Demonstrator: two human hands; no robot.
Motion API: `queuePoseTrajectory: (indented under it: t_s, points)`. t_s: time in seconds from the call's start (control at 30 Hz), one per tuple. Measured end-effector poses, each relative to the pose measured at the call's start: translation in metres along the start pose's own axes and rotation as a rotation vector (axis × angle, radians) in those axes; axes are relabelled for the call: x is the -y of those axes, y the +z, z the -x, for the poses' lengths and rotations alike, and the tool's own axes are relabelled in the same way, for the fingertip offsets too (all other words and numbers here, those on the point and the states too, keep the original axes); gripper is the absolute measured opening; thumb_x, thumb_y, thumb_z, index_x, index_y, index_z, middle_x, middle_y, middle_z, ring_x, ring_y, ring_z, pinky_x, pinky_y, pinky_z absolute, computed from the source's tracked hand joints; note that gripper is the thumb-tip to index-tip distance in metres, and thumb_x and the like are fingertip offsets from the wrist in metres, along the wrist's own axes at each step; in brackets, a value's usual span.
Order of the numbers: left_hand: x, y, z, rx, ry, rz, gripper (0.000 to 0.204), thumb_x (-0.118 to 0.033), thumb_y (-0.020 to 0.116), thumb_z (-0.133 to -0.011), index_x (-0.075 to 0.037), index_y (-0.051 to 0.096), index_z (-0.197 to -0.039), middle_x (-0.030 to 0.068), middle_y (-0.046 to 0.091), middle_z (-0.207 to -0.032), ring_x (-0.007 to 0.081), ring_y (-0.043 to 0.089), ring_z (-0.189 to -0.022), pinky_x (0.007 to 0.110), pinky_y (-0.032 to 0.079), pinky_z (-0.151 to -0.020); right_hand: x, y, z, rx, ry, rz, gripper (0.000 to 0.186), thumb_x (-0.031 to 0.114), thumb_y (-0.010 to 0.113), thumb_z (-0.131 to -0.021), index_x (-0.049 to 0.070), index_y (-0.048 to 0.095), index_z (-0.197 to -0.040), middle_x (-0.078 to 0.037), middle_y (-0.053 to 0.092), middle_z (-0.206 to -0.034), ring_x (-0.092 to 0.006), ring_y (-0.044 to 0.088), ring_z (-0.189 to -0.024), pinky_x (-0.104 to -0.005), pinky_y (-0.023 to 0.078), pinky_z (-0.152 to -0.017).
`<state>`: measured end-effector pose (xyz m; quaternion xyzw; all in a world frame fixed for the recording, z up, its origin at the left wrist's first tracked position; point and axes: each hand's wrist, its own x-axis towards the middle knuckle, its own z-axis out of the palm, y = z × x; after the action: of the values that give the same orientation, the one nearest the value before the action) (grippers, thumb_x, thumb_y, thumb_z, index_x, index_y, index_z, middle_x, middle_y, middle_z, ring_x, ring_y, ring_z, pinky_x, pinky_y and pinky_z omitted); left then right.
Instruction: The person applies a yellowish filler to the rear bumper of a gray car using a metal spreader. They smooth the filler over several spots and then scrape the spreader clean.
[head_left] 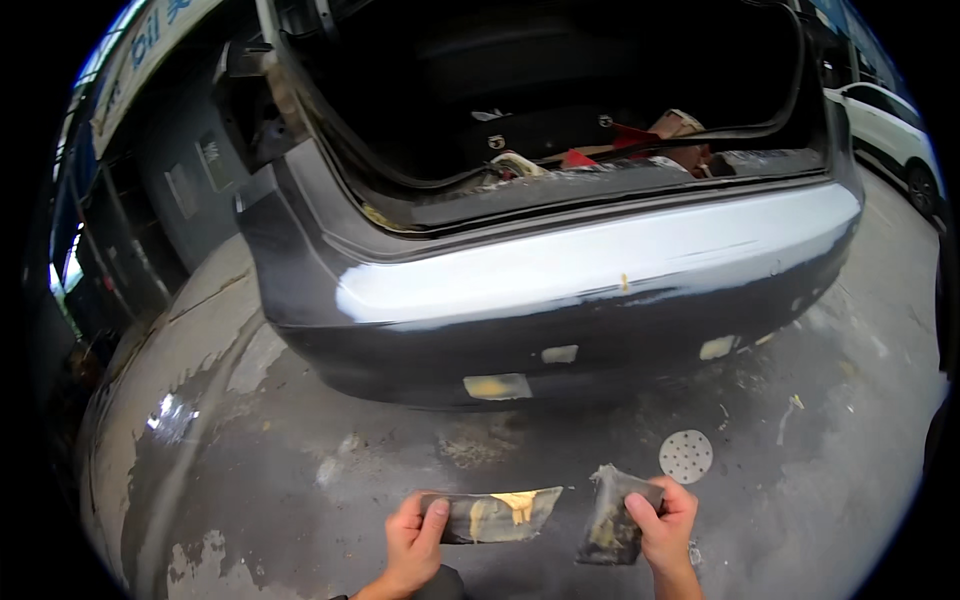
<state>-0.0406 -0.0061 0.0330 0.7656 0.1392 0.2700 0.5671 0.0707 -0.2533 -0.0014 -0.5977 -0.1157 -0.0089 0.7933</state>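
Both hands are low in the view, over the grey floor (300, 520) and in front of a car's rear bumper (560, 345). The left hand (412, 542) has its fingers clamped on one end of a flat dark blade (490, 518), thumb on top. It's held pretty much sideways, with a blob of tan paste near the far end and some paler streaks. The right hand (668, 522) is pinching a scuffed dark slab (612, 520) by its edge, thumb on the face again, and that one's more upright with a ragged top and yellowish smudges. The two pieces are near each other but not touching. Bumper's got a wide white band (600, 250) along the top and a few pale patches lower down. Trunk (500, 205) is open, there's a round holey disc (686, 457) on the floor just beyond the right hand, and a white car (890, 125) sits off to the right.
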Motion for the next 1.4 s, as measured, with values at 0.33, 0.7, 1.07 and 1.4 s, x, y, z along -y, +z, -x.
queuePoseTrajectory:
  t_s: [0.33,0.7,1.07,1.4]
  points:
    - [0.003,-0.003,-0.035,0.016,0.016,0.452,0.018,-0.016,0.049,-0.098,0.001,0.055,-0.096,-0.0006,0.059,-0.085,0.0025,0.048,-0.076,0.018,0.04,-0.069,0.057,0.031,0.001,0.065,-0.862,0.84,0.025,0.0,0.065,-0.073,0.006,0.068,-0.097,-0.001,0.066,-0.087,-0.0112,0.054,-0.075,-0.0266,0.043,-0.064]
    - [0.01,-0.035,-0.033,-0.009,0.023,0.533,0.021,-0.017,0.05,-0.098,0.003,0.055,-0.098,0.0007,0.06,-0.084,0.0036,0.049,-0.076,0.018,0.04,-0.069,0.045,0.122,0.018,0.346,-1.081,1.204,0.036,0.015,0.064,-0.067,0.014,0.07,-0.103,0.007,0.066,-0.108,-0.0088,0.05,-0.074,-0.0249,0.034,-0.066]
    - [0.02,-0.029,-0.049,0.01,-0.02,0.512,0.021,-0.018,0.05,-0.098,0.002,0.056,-0.096,0.0002,0.06,-0.084,0.0038,0.049,-0.076,0.019,0.04,-0.069,0.067,0.111,-0.002,0.39,-1.055,1.248,0.029,0.011,0.067,-0.067,0.016,0.072,-0.096,0.008,0.068,-0.103,-0.0111,0.049,-0.078,-0.0268,0.036,-0.069]
    - [0.024,-0.029,-0.06,0.106,-0.108,0.537,0.02,-0.021,0.054,-0.096,-0.001,0.055,-0.091,0.0006,0.058,-0.081,0.0046,0.049,-0.074,0.02,0.04,-0.068,0.068,0.095,-0.024,0.615,-1.11,1.224,0.025,0.009,0.068,-0.072,0.015,0.072,-0.095,0.008,0.068,-0.104,-0.0102,0.052,-0.079,-0.0279,0.041,-0.076]
